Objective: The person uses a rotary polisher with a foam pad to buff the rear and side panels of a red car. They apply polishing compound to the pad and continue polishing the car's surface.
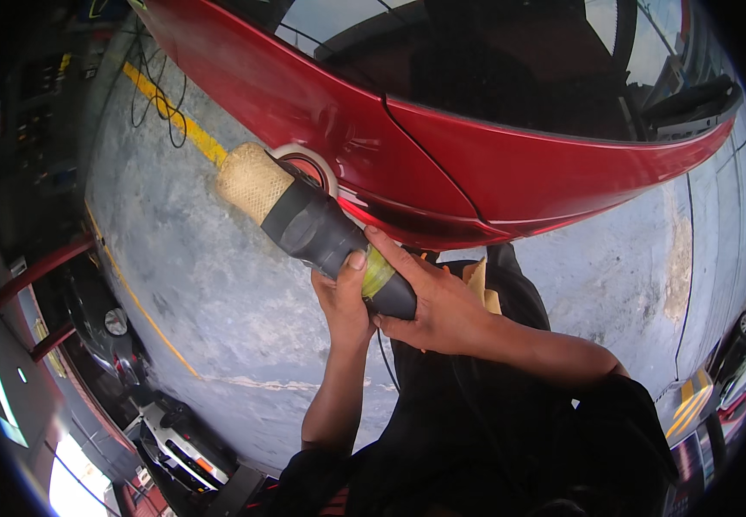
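Note:
Both my hands hold the dark body of a power polisher point(315, 226), which has a tan mesh cover over its far end and yellow-green tape near its rear. My left hand point(344, 297) wraps its underside, thumb on top by the tape. At the rear end, my right hand point(437, 297) grips it with the index finger stretched along the tape. The polisher's round pad point(324, 169), white-rimmed, is at the side of the red car body panel point(373, 145); whether it touches is unclear. A cord hangs beneath the rear.
The car's dark window point(476, 64) reflects buildings and sky. A looped black cable point(176, 116) lies across a yellow line on the concrete floor point(218, 291). Parked vehicles stand at the lower left and far right. Sandpaper-like tan sheets point(479, 284) stick out by my waist.

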Motion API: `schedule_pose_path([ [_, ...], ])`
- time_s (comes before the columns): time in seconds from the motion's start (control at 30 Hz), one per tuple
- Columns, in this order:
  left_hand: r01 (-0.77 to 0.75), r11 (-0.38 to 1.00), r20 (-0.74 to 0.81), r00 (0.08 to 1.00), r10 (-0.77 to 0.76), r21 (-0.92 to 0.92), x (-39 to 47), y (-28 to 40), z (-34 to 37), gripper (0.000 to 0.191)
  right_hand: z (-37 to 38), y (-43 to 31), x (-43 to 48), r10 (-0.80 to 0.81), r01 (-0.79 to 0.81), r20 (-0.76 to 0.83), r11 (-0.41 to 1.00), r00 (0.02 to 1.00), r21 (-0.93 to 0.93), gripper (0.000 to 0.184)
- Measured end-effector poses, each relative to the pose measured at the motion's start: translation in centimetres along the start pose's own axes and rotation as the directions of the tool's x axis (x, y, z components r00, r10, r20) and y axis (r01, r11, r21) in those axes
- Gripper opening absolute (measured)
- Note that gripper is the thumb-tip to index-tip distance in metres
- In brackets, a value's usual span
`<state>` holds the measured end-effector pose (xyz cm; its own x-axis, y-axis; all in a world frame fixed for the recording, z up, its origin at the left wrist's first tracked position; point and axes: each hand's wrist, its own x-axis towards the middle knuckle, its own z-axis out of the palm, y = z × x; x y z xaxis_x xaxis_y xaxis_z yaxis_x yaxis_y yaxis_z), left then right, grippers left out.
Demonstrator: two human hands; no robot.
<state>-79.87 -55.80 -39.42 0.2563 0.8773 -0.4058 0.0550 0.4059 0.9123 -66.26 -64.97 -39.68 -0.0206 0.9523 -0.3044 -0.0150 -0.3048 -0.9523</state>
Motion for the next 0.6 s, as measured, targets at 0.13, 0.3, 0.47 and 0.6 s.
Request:
schedule_pose_path([
  [0.13, 0.024, 1.000, 0.013, 1.000, -0.024, -0.012, -0.8, -0.5, 0.2, 0.057, -1.0, -1.0, -1.0, 0.088, -0.092, 0.063, 0.994, 0.994, 0.057, 0.111],
  [0.3, 0.089, 0.983, 0.057, 0.995, -0.081, -0.163, -6.4, -4.9, 4.3, 0.041, -3.8, 1.2, -8.0, 0.094, -0.092, 0.022, 0.992, 0.995, -0.088, 0.113],
  [0.47, 0.015, 0.990, 0.092, 0.996, -0.002, -0.140, -9.7, -5.0, 8.1, 0.031, -5.0, 3.4, -12.3, -0.036, 0.021, -0.071, 0.979, 0.997, -0.202, 0.115],
  [0.6, 0.044, 0.983, 0.074, 0.997, -0.031, -0.176, -7.0, -5.8, 5.5, 0.035, -4.4, 2.4, -9.0, -0.031, 0.026, -0.023, 0.982, 0.999, -0.187, 0.116],
])
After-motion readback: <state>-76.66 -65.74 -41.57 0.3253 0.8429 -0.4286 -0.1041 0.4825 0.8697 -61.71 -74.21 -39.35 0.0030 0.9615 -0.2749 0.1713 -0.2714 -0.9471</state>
